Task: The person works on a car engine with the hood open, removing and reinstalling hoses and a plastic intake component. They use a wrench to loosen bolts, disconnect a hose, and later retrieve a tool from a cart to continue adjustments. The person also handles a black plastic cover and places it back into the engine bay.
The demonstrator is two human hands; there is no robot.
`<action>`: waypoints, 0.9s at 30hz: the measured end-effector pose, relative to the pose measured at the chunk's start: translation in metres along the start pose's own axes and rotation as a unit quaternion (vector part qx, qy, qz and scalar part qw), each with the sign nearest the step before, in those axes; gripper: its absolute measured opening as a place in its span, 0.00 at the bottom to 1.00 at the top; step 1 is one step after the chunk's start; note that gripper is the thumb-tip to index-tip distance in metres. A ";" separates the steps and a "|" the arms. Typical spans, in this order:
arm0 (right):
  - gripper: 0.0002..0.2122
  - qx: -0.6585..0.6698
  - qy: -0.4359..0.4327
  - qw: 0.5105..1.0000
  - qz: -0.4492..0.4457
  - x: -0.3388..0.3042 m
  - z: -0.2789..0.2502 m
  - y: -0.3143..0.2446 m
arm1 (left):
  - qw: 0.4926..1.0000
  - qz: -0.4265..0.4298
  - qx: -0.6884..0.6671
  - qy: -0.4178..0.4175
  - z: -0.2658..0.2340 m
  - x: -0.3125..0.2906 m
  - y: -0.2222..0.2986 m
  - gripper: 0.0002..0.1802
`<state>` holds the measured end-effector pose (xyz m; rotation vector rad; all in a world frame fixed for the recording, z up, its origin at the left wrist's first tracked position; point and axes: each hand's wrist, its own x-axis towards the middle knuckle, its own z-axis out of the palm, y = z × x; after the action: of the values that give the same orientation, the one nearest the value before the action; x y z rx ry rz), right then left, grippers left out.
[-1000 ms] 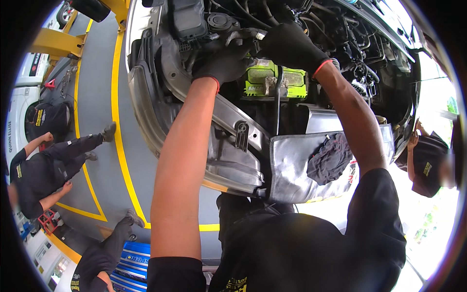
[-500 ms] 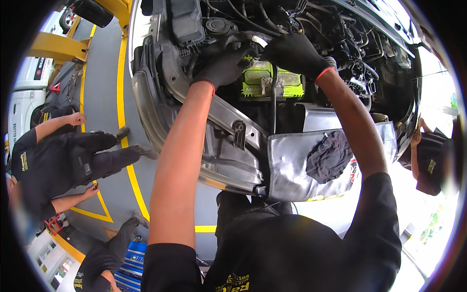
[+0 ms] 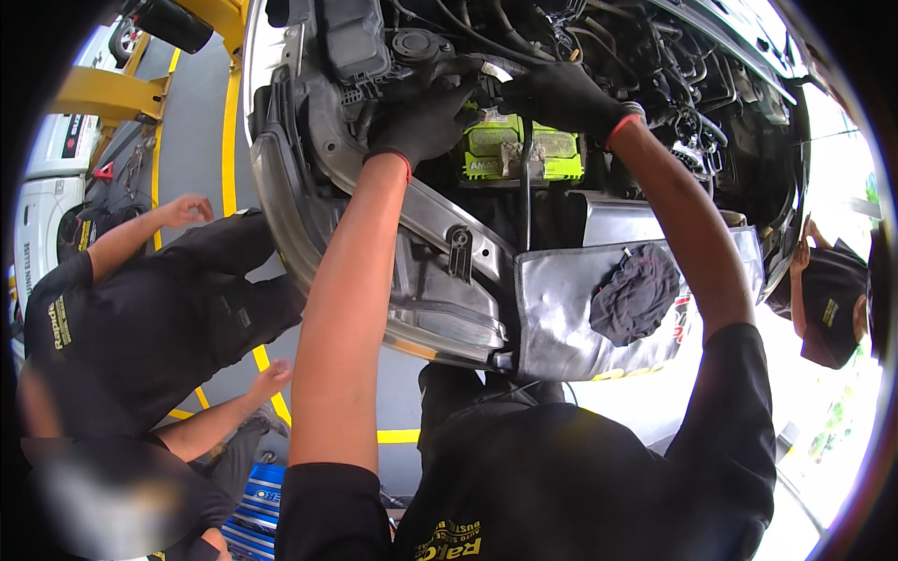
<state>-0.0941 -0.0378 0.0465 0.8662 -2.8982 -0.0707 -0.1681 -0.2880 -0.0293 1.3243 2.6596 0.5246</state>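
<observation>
Both my hands wear black gloves with red cuffs and reach into the car's engine bay. My left hand is closed, its fingers bent beside a dark hose with a pale silver section. Its thumb points toward the battery. My right hand lies just right of that pale section, fingers together and pointing left; what they grip is hidden. Below and between the hands sits a bright green car battery, with a black bar standing upright in front of it.
A grey fender cover drapes over the front edge, with a crumpled dark cloth on it. Co-workers in black stand at the left and far right. A yellow lift arm and blue toolbox are at left.
My hands stay at nearly the same spot, with the left shifting slightly. At left, a co-worker has come closer to the car, arms reaching forward.
</observation>
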 end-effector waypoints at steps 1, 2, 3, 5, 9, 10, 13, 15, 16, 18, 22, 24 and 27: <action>0.03 0.049 0.055 0.997 0.027 -0.008 0.006 -0.002 | 1.000 -0.001 -0.005 0.004 0.000 0.000 0.000 0.31; 0.03 0.046 0.006 0.998 0.049 -0.006 0.001 -0.005 | 1.000 -0.003 -0.009 0.007 0.000 -0.001 -0.001 0.32; 0.03 0.001 -0.005 0.999 0.032 0.001 -0.005 -0.004 | 0.999 -0.013 -0.031 0.017 0.001 -0.004 -0.002 0.33; 0.04 -0.090 -0.027 0.996 0.002 0.014 -0.014 -0.001 | 0.997 -0.020 -0.077 0.014 -0.001 -0.007 -0.002 0.36; 0.05 -0.074 0.011 0.993 -0.088 0.033 -0.017 -0.004 | 0.994 -0.007 -0.111 0.003 -0.007 -0.008 0.004 0.35; 0.05 -0.066 0.040 0.992 -0.101 0.039 -0.015 -0.005 | 0.994 0.002 -0.106 0.009 -0.007 -0.007 0.006 0.34; 0.07 -0.129 0.002 0.982 -0.136 0.064 -0.014 -0.011 | 0.996 -0.048 -0.067 -0.045 -0.004 -0.004 0.007 0.26; 0.07 -0.071 0.037 0.990 -0.120 0.076 -0.014 -0.015 | 0.987 -0.040 -0.141 -0.061 -0.004 -0.006 -0.005 0.25; 0.07 -0.109 0.060 0.984 -0.128 0.081 -0.007 -0.014 | 0.989 -0.033 -0.137 -0.042 -0.002 -0.005 -0.007 0.25; 0.07 -0.116 0.026 0.989 -0.093 0.058 -0.005 -0.006 | 0.995 -0.028 -0.093 0.009 0.009 -0.011 -0.012 0.24; 0.04 0.096 0.102 0.988 0.057 -0.017 0.019 -0.001 | 0.991 0.004 -0.131 -0.041 -0.007 0.002 0.011 0.25; 0.05 0.102 0.151 0.981 0.064 -0.008 0.011 -0.008 | 0.997 0.059 -0.037 0.015 -0.010 -0.003 0.003 0.26; 0.06 -0.010 0.062 0.997 0.037 0.007 -0.006 -0.009 | 0.998 0.047 -0.029 0.019 -0.014 -0.006 0.010 0.25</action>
<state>-0.0944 -0.0489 0.0526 0.7316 -2.8064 -0.0373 -0.1608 -0.2907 -0.0130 1.4425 2.5997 0.6392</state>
